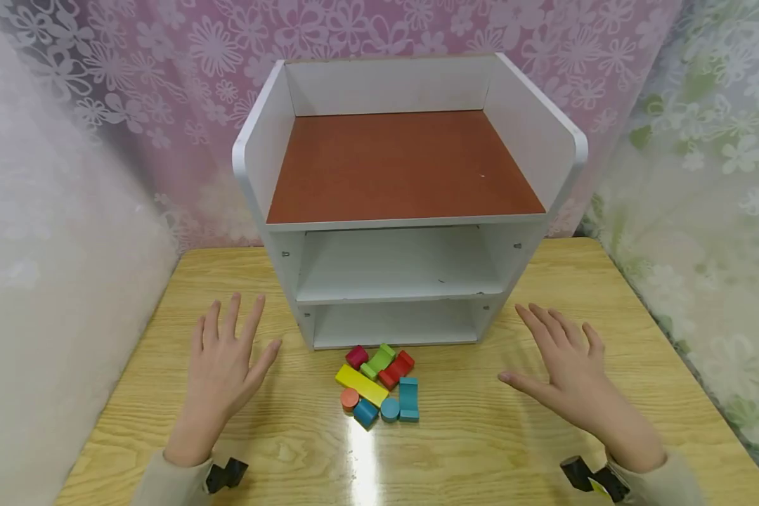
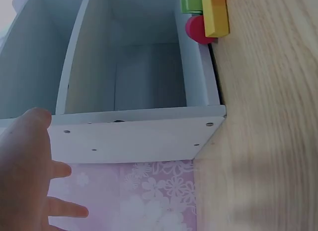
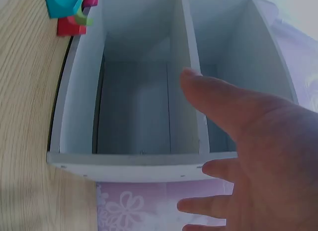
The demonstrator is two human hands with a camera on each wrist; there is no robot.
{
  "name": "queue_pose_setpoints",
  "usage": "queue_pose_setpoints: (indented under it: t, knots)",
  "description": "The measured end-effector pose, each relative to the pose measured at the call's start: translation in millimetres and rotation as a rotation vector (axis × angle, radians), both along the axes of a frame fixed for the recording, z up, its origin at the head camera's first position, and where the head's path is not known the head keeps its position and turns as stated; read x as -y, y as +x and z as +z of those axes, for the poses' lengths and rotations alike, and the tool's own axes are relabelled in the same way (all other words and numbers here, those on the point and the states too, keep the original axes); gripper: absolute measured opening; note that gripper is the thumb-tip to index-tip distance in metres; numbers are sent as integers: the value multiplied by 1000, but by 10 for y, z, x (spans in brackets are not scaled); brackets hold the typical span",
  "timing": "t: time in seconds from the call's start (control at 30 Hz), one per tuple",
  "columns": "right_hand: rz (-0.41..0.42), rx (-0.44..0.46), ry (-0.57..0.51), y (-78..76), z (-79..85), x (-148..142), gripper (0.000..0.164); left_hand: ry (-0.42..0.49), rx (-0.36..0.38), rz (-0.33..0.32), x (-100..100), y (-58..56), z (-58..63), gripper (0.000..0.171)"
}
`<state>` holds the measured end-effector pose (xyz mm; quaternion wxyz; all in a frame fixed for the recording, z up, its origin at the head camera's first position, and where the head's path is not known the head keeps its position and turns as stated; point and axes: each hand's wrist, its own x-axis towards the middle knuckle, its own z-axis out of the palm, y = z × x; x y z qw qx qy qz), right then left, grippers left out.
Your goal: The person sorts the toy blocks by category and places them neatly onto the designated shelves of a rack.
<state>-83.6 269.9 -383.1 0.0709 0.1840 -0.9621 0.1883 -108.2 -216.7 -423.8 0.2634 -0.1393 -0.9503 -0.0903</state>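
My left hand (image 1: 221, 372) is over the table left of the shelf unit, fingers spread and holding nothing. On the other side, my right hand (image 1: 572, 383) hovers with its fingers extended and thumb apart, also holding nothing. Between them several toy blocks lie in a cluster: a yellow bar (image 1: 362, 385), a red arch-like block (image 1: 396, 370), a green one (image 1: 378, 360), a crimson one (image 1: 357, 356), an orange cylinder (image 1: 349, 400), a blue block (image 1: 365, 413), a teal cylinder (image 1: 389, 409) and a teal curved block (image 1: 408, 399). Neither hand touches them.
A white shelf unit (image 1: 400, 299) with a brown top panel (image 1: 405, 165) stands behind the blocks, its compartments facing me. Beneath everything is a wood-grain table (image 1: 291, 457). Floral curtains (image 1: 354, 28) hang behind and at the sides.
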Motion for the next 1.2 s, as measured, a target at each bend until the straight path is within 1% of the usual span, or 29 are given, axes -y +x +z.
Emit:
queue_pose_setpoints:
  t: [0.17, 0.3, 0.53, 0.67, 0.87, 1.03, 1.2]
  knots:
    - [37, -6, -35, 38, -15, 124, 91, 13, -71, -12, -50, -27, 69, 75]
    - [78, -3, -77, 39, -68, 231, 83, 22, -91, -10, -103, -49, 136, 74]
    - [129, 42, -152, 15, -197, 443, 79, 29, -183, -19, -182, -157, 213, 70]
    - [163, 71, -197, 7, -299, 581, 79, 35, -166, -14, -210, -197, 245, 72]
    - [224, 80, -270, -7, -449, 784, 76, 51, -133, -13, -278, -283, 299, 75]
    - [245, 102, -255, 2, -563, 933, 76, 61, -146, -14, -330, -379, 347, 73]
    - [246, 110, -219, 2, -656, 1020, 81, 45, -146, -8, -366, -427, 356, 75]
